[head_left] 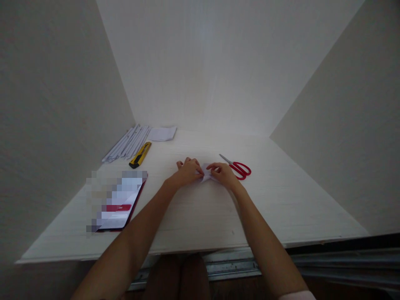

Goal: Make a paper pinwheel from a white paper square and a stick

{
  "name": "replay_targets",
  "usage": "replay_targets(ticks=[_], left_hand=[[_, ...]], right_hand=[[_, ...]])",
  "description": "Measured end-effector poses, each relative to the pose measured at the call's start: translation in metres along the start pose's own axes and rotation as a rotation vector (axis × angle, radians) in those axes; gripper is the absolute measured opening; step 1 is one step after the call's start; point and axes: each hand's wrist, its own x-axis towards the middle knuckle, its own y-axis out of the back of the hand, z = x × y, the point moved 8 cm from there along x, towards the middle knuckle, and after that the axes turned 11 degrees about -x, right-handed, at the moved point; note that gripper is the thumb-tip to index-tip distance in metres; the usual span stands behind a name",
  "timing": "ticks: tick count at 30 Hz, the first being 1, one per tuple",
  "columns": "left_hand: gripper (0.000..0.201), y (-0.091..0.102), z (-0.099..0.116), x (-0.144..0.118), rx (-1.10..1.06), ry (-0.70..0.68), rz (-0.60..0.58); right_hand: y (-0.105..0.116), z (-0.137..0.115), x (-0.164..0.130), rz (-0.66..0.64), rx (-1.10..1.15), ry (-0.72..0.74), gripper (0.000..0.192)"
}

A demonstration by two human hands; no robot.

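A small piece of white paper [205, 170], partly folded, lies at the middle of the table between my hands. My left hand [191, 171] pinches its left side, thumb and index finger together, the other fingers curled outward. From the right, my right hand [220, 171] grips the paper between thumb and fingers. Parts of the sheet are hidden under both hands. Just beyond my right wrist rest scissors with red handles [242, 169], their blades toward the back left.
Several folded paper strips [128, 143] lie at the back left, beside a stack of white paper [162, 133]. A yellow utility knife [140, 155] is in front of them. Nearer stands a tablet [120, 208], partly pixelated. White walls [203, 66] enclose the table [200, 221] on three sides.
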Motion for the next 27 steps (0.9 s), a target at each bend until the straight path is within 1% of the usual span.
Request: replay_targets(ticks=[5, 9, 17, 27], left_hand=[[0.013, -0.0004, -0.0003, 0.0007, 0.017, 0.006, -0.011], [0.015, -0.0006, -0.0012, 0.001, 0.027, 0.025, -0.005], [0.011, 0.0028, 0.0036, 0.0016, 0.053, 0.039, 0.129], [0.009, 0.001, 0.0073, 0.0006, 0.05, 0.094, 0.183]], right_hand=[[0.0007, -0.002, -0.0013, 0.028, -0.057, 0.045, 0.02], [0.0028, -0.004, -0.0021, 0.059, -0.102, 0.05, 0.018], [0.0021, -0.001, -0.0012, 0.081, -0.159, 0.0, 0.016], [0.0011, -0.0019, -0.0031, 0.101, -0.178, 0.009, 0.015]])
